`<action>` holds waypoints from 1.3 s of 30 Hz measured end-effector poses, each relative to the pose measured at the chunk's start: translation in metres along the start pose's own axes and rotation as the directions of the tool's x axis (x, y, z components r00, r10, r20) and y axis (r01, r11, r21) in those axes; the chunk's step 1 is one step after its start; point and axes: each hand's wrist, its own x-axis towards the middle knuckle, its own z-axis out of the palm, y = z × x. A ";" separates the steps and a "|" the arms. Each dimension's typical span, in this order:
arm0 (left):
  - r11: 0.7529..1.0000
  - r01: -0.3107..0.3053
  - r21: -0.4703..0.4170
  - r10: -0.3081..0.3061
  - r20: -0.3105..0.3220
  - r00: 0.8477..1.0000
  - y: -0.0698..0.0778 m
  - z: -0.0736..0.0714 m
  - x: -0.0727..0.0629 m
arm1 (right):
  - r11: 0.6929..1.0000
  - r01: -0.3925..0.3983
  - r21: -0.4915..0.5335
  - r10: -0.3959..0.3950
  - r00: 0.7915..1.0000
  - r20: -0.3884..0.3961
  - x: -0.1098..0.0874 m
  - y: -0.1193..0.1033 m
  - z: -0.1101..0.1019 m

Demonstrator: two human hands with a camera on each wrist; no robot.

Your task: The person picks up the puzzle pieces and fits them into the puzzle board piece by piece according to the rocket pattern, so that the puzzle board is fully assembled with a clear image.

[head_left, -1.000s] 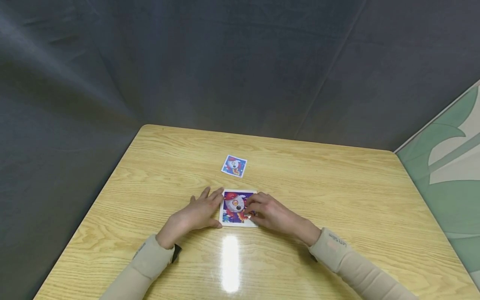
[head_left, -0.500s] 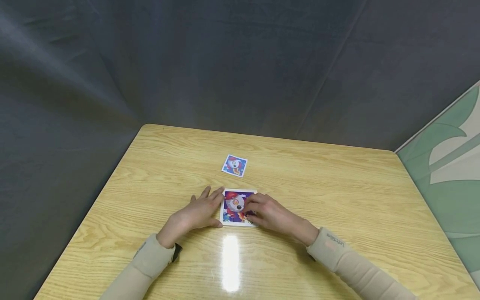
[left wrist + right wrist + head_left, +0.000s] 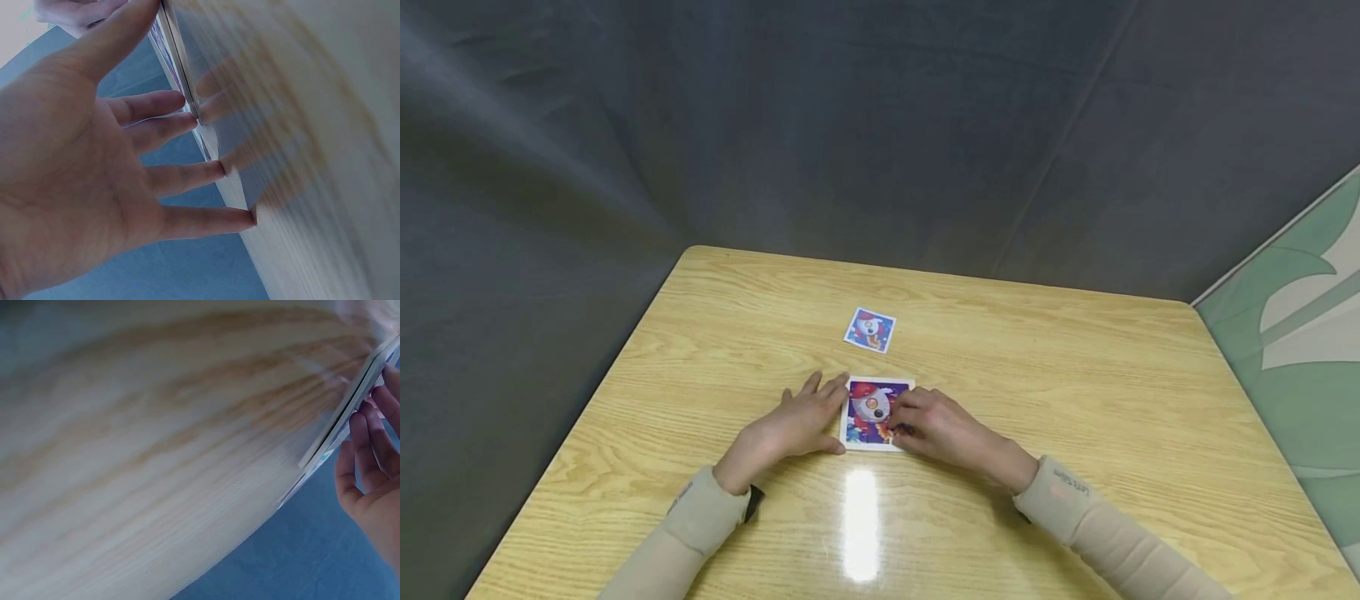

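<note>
A square jigsaw puzzle (image 3: 867, 410) in a white frame, with a rocket picture in purple, red and grey, lies flat on the wooden table. My left hand (image 3: 793, 425) spreads its fingers beside it, thumb and forefinger touching the frame's left edge; in the left wrist view the hand's (image 3: 81, 169) fingers are straight and the tips rest on the tabletop. Over the puzzle's lower right part, my right hand (image 3: 943, 429) bends its fingers and thumb about a puzzle piece, mostly hidden under them. In the right wrist view the hand's (image 3: 381, 487) fingertips meet the puzzle's face.
A small picture card (image 3: 870, 330) with a similar rocket lies behind the puzzle. The wooden table (image 3: 1075, 375) ends at a dark curtain (image 3: 850, 125) at the back and left. A green and white panel (image 3: 1300, 350) stands along the right.
The white gap at the puzzle's lower right has become covered as my right fingers and thumb shifted slightly there. My left hand has stayed in place.
</note>
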 end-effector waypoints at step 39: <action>1.000 -0.006 -0.009 0.006 -0.004 1.000 0.001 0.000 -0.001 | 0.999 0.002 -0.033 -0.002 1.000 0.006 0.000 0.000 0.000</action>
